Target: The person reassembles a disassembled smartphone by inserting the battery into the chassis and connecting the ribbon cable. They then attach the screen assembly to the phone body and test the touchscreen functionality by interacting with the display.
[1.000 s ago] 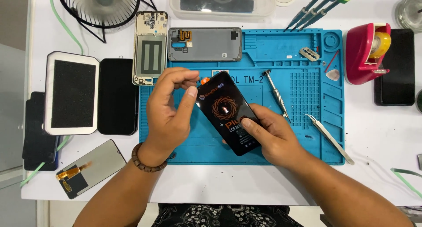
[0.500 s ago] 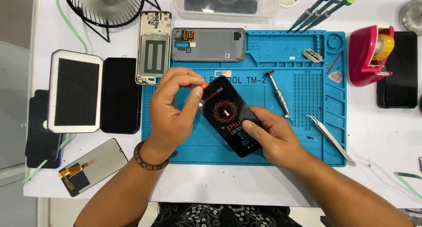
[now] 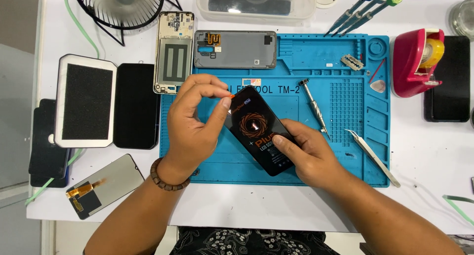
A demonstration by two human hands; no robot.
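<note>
A black phone screen panel (image 3: 259,131) with an orange round emblem lies tilted on the blue work mat (image 3: 340,151). My right hand (image 3: 308,153) holds its lower end, thumb pressed on the glass. My left hand (image 3: 195,124) pinches a small orange tab (image 3: 231,94) at the panel's upper left corner between thumb and forefinger. A brown bead bracelet (image 3: 168,176) circles my left wrist.
A grey phone back cover (image 3: 234,50) and a gold phone frame (image 3: 174,52) lie at the mat's top left. A screwdriver (image 3: 315,106), tweezers (image 3: 373,156) and a razor blade (image 3: 352,62) rest on the mat's right. A red tape dispenser (image 3: 417,62), a fan (image 3: 118,5) and spare screens (image 3: 106,186) surround it.
My left thumb and forefinger have closed tighter on the orange tab at the panel's corner. My right hand holds the panel in much the same place.
</note>
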